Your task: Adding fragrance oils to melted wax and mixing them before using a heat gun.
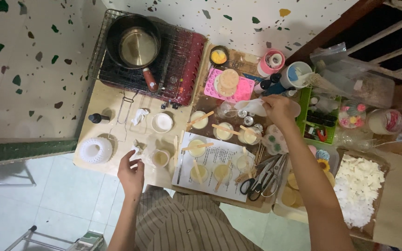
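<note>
— What's the left hand doing, from where you stand?

— It rests at the near edge of the tabletop, fingers curled and pinched on a small crumpled white scrap. Just to the right of those fingers stands a little cup of pale wax. To their left, a bit apart, sits a white ribbed ring mould.

— And the right hand?

— Reached out farther, over the middle of the work. Its fingers are closed on a thin clear plastic wrapper, which they hold up above the cups. I can't tell whether anything is inside it.

— What's under it?

— Small glass jars of pale yellow wax with wooden sticks laid across them, just below and to the left of those fingers. More jars stand on a sheet of paper nearer the person, between the two hands.

— Anything beyond the right hand?

— A pink silicone mould with round wax discs on it, just past the fingers to the left. To the right of the hand there's a green basket of small bottles.

— And the stove?

— A red portable gas stove well beyond the left hand, with a dark pot holding a smaller metal cup. Scissors lie near the right forearm, and a tray of white wax chunks sits farther right.
</note>
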